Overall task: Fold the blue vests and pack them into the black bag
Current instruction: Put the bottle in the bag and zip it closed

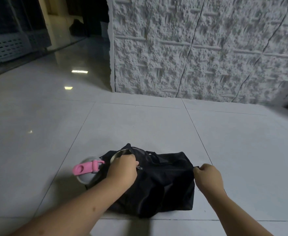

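i see the soft black fabric bag (157,183) on the floor at six o'clock. my left hand (123,169) pinches its zipper pull (139,167), my right hand (208,178) grips its three o'clock end. no vests visible; i judge zipping comes next.

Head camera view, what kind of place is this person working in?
Likely a home interior: a glossy tiled floor, a white textured wall panel, and a slatted laundry-style basket by a dim doorway.
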Motion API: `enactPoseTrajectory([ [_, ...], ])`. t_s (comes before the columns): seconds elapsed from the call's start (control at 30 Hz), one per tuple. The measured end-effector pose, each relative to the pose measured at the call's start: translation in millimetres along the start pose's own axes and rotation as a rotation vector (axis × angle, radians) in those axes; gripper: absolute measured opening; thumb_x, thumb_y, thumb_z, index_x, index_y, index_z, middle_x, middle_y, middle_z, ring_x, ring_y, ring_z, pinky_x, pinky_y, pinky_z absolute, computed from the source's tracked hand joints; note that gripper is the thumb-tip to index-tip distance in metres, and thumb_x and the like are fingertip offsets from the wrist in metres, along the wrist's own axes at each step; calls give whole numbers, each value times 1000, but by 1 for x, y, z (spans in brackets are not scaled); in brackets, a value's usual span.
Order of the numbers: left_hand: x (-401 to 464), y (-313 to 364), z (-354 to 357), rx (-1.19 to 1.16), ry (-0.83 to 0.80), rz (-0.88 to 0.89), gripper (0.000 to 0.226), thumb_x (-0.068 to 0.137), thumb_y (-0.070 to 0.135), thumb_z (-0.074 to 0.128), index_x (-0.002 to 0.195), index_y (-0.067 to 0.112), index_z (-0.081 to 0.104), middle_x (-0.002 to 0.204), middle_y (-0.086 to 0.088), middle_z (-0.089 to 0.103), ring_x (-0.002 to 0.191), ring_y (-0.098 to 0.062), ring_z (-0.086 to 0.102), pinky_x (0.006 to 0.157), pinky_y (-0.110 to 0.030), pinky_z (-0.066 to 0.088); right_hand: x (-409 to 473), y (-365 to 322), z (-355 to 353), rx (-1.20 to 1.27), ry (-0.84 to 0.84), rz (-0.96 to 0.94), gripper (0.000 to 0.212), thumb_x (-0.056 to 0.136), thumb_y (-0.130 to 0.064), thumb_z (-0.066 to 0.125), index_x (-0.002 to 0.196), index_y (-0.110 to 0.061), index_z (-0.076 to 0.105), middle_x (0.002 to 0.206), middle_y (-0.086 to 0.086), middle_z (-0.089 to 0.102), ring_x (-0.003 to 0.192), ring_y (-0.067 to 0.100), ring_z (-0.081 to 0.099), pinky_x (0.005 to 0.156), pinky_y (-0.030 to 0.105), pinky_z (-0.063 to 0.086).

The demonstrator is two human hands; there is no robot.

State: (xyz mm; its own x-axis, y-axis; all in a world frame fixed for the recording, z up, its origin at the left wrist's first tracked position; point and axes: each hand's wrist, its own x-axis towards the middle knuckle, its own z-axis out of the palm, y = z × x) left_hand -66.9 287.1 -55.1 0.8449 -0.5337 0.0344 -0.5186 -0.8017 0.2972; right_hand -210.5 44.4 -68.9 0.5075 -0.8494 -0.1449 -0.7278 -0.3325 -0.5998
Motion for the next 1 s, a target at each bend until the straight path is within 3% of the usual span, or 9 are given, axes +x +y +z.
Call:
enactPoseTrajectory([
  [0.07, -2, 0, 0, -25, -17, 2, 29, 102, 30, 57, 76, 25, 45, 61, 13, 33, 96, -20, 66, 94, -26, 45, -7, -7, 3, -65, 34, -40, 5, 86, -14, 51, 84, -12, 54, 81, 5, 60, 73, 26, 54, 63, 33, 42],
  [0.13, -4, 0, 0, -30, -17, -6, 30, 103, 31, 57, 76, 25, 45, 61, 11, 38, 93, -22, 68, 93, -29, 49, -16, -16, 12, -104, 123, -164, 24, 85, -14, 55, 107, -14, 66, 108, 9, 63, 104, 32, 55, 84, 40, 48],
  [0.23, -5, 1, 0, -29, -2, -17, 29, 103, 34, 55, 78, 25, 46, 76, 3, 63, 93, -23, 68, 92, -31, 51, -34, -38, 32, -189, 67, -547, 35, 82, -19, 62, 115, -19, 73, 115, 1, 67, 115, 30, 58, 102, 46, 45],
  [0.3, -7, 3, -1, -51, 7, -21, 23, 104, 32, 56, 82, 25, 50, 91, 0, 72, 97, -22, 69, 89, -28, 49, -48, -53, 46, -355, -87, -696, 38, 88, -31, 63, 126, -29, 67, 123, -8, 66, 126, 19, 55, 122, 53, 23],
  [0.37, -7, 6, -3, -70, 24, -25, 17, 104, 30, 56, 91, 22, 61, 98, -1, 74, 101, -22, 69, 90, -28, 47, -59, -65, 61, -462, -204, -743, 47, 95, -38, 61, 141, -31, 56, 135, -10, 60, 135, 15, 47, 127, 56, 3],
  [0.43, -8, 7, -6, -64, 14, -31, 18, 105, 31, 54, 102, 17, 66, 102, -2, 73, 103, -22, 68, 82, -28, 46, -66, -72, 76, -508, -254, -787, 47, 98, -37, 57, 144, -32, 53, 134, -7, 60, 132, 19, 48, 125, 50, 16],
  [0.57, -9, 8, -4, -102, -33, -67, 17, 105, 26, 56, 110, 13, 65, 110, -4, 71, 107, -22, 68, 72, -27, 38, -69, -81, 90, -529, -183, -831, 29, 99, -22, 53, 125, -25, 65, 114, -3, 65, 111, 22, 56, 96, 38, 43],
  [0.8, -14, -5, -3, -10, -33, -47, 13, 102, 18, 58, 110, 10, 64, 104, -7, 72, 100, -27, 70, 80, -33, 46, -73, -85, 82, -488, -183, -755, 20, 91, -6, 52, 100, -13, 69, 101, 6, 69, 94, 26, 64, 81, 37, 54],
  [1.0, -19, -23, -12, 160, 37, 29, 10, 100, 19, 58, 108, 13, 61, 104, -7, 74, 98, -29, 72, 79, -37, 51, -78, -85, 73, -442, -200, -677, 8, 91, -15, 56, 83, -16, 54, 96, 6, 64, 88, 29, 62, 68, 32, 40],
])
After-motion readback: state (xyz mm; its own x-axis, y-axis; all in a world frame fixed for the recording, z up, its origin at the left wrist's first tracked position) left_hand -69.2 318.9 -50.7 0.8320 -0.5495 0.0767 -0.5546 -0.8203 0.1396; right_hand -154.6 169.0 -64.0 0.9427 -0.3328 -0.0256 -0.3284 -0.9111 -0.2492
